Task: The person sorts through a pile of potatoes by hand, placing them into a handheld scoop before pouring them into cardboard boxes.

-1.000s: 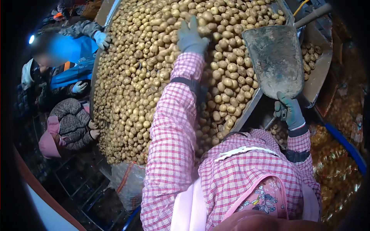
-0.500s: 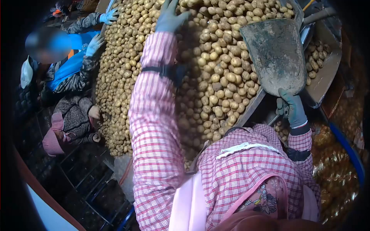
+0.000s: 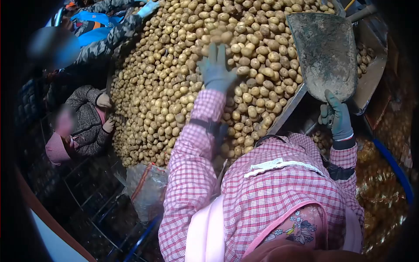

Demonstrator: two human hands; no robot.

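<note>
My left hand [image 3: 217, 72], in a grey-green glove, is open with fingers spread over a large heap of potatoes [image 3: 161, 87]. A few potatoes just beyond its fingertips are blurred. At the right, a wide, dirt-caked shovel [image 3: 325, 54] lies with its blade against the heap's edge. My right hand [image 3: 339, 118], gloved alike, is closed at the blade's near lip. Its thumb or a finger lies over the lip, and the other fingers are curled. The shovel's handle [image 3: 362, 13] runs off to the upper right, away from that hand.
A metal edge [image 3: 288, 109] borders the heap near my chest. Beyond the shovel stands a bin [image 3: 371, 83] with more potatoes. Two co-workers are at the left, one in a pink hat [image 3: 57, 149]. A clear plastic bag [image 3: 148, 192] hangs at the heap's near left.
My left hand has come back toward me across the potatoes. My right hand stays at the shovel's lip. The co-worker in blue has shifted, and the view has moved slightly.
</note>
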